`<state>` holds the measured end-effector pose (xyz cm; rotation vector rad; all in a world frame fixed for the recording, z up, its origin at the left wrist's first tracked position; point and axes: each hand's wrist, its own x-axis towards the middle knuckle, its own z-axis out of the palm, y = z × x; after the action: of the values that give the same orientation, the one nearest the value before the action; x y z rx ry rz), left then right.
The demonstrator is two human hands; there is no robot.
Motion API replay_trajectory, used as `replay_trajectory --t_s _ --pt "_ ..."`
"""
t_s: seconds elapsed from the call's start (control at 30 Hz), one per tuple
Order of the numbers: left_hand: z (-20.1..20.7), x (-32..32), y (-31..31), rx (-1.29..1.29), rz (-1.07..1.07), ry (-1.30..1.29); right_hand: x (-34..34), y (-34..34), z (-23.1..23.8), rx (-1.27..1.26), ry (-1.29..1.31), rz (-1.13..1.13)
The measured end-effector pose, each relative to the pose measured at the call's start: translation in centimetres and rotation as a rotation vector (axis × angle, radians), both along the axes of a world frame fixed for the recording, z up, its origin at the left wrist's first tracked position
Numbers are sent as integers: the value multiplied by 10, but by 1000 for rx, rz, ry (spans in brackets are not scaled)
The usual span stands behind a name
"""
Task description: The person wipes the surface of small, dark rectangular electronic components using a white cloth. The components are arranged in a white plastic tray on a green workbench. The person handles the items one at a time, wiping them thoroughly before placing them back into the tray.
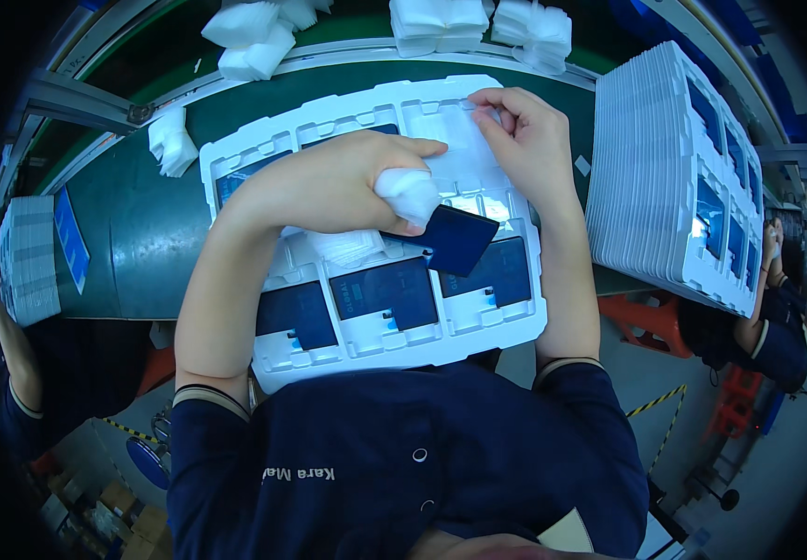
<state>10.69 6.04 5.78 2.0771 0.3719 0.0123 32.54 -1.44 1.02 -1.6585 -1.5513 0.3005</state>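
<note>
A white moulded tray [403,359] lies in front of me, with flat black notched panels [385,291] in several of its compartments. My left hand [329,182] is closed round a crumpled white cloth [407,194] and also grips a flat black panel [467,245], tilted above the tray's middle. At the far right compartment, my right hand [536,140] has thumb and forefinger pinched together by a thin whitish sheet [459,140]; whether they grip it I cannot make out. Folded white material [343,245] lies below my left wrist, partly hidden.
A tall stack of white trays [637,168] stands at right, another tray stack [30,261] at left. White cloth bundles [441,23] lie along the back, and one cloth [172,142] sits on the green surface [133,243]. Co-workers' arms [13,341] show at both sides.
</note>
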Motion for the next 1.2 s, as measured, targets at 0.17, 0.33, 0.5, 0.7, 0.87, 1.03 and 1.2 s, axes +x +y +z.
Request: replay_trajectory --t_s 0.17,0.33,0.5,0.7,0.87,1.03,1.2 --pt "-1 -1 -2 22 12 28 0 1 -6 96 -65 38" --pt "-2 0 -4 33 21 14 5 1 -8 90 -122 14" --pt "5 1 -6 24 15 87 11 1 -15 90 -162 -33" --pt "6 0 -11 67 26 68 11 1 -15 35 -125 -51" --pt "5 3 -11 52 18 29 15 0 -15 20 -151 -71" --pt "-4 1 -6 79 58 -119 21 -4 1 230 -106 97" --pt "1 -1 3 -366 313 -129 -6 -47 58 121 -252 444"
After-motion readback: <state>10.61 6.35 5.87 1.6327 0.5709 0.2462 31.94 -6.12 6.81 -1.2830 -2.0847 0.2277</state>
